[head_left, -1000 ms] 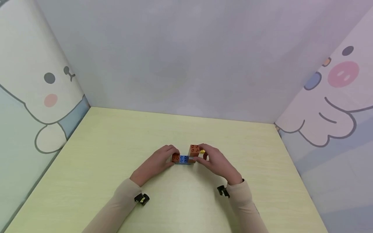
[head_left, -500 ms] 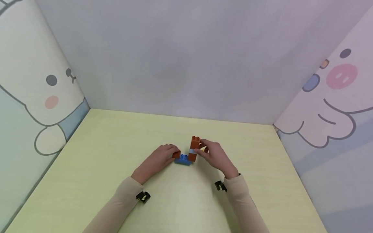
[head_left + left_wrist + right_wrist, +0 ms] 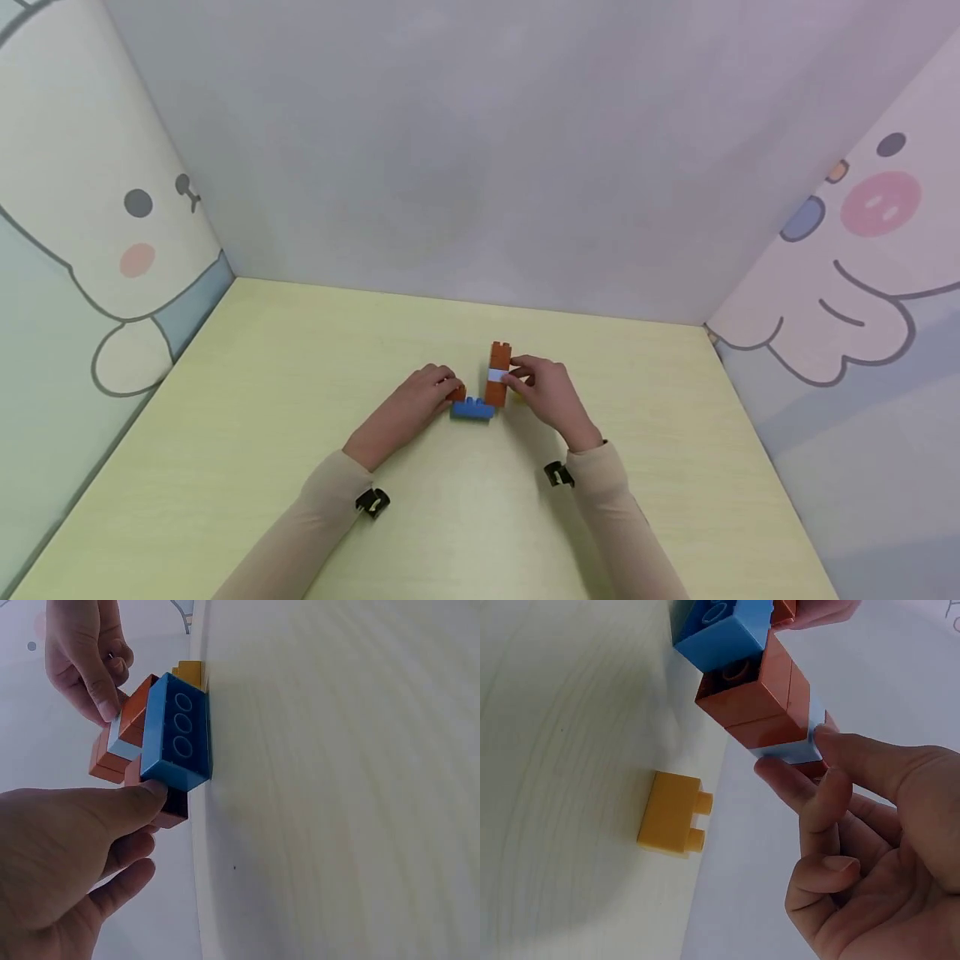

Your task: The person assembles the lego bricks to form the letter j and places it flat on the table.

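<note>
A long blue building brick (image 3: 472,410) has its open underside showing in the left wrist view. At its right end rises a stack of orange-red bricks (image 3: 769,694) with a pale blue layer (image 3: 787,752) in it; the stack's bottom juts past the blue brick. My right hand (image 3: 553,396) pinches the stack at the pale layer between thumb and index finger. At the other end, my left hand (image 3: 408,412) pinches a small orange-red brick (image 3: 172,810), thumb tip against the blue brick's corner. The whole build leans away from me, its studs pointing toward the back wall.
A yellow brick (image 3: 671,814) stands on the pale wooden table (image 3: 480,533), close by my right hand and mostly hidden by it in the head view. A plain wall (image 3: 465,167) rises behind the table, with cartoon-printed panels on both sides.
The build has tipped backward between my hands, so its front faces show instead of the stud tops. Both hands have shifted slightly away from me, keeping their grips.
</note>
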{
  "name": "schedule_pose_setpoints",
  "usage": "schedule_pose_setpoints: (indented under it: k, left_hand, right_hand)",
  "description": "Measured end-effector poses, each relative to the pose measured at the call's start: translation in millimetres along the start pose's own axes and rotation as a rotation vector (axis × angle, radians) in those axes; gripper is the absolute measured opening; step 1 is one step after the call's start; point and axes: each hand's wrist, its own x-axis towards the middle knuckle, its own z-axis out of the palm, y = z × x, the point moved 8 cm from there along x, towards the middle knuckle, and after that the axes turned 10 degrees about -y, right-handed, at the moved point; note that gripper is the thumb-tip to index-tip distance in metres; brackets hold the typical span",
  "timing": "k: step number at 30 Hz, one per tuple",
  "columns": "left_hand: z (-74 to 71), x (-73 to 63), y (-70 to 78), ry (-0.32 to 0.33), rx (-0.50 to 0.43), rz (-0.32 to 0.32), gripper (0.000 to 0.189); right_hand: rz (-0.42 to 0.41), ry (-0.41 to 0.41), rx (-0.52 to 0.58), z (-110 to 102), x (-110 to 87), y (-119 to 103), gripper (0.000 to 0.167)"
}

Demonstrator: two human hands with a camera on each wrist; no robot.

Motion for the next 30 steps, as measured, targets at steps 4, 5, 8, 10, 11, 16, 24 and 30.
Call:
schedule_pose_setpoints:
  k: [4,5,8,10,11,16,24,30]
  left_hand:
    - [1.6,2.5,-0.6,-0.023,0.012,-0.014,0.026]
    - [1.8,2.8,-0.4,-0.026,0.009,-0.014,0.024]
    - [1.7,2.8,1.1,-0.020,0.008,-0.004,0.016]
    - [1.9,2.9,2.2,-0.016,0.006,0.005,0.012]
    - [2.1,3.0,2.4,-0.015,0.005,0.008,0.011]
    - [6.5,5.5,-0.2,-0.047,0.004,-0.009,0.015]
    - [15.6,8.2,-5.8,-0.121,-0.029,-0.051,0.018]
    - [16.8,9.1,-5.7,-0.127,-0.025,-0.052,0.021]
  right_hand:
    - [0.006,-0.006,-0.004,4.2,2.1,3.1,0.035]
    - [0.006,-0.010,-0.004,5.6,2.4,4.4,0.035]
    - [0.005,-0.029,0.013,9.3,2.7,7.2,0.036]
    - [0.008,-0.048,0.027,11.2,2.4,7.9,0.039]
    - [0.011,-0.059,0.034,11.9,2.0,8.1,0.041]
    - [0.023,-0.107,0.053,14.5,0.8,9.3,0.051]
    - [0.042,-0.163,0.053,21.6,1.9,15.1,0.056]
    - [0.019,-0.154,0.038,17.7,-0.1,16.0,0.053]
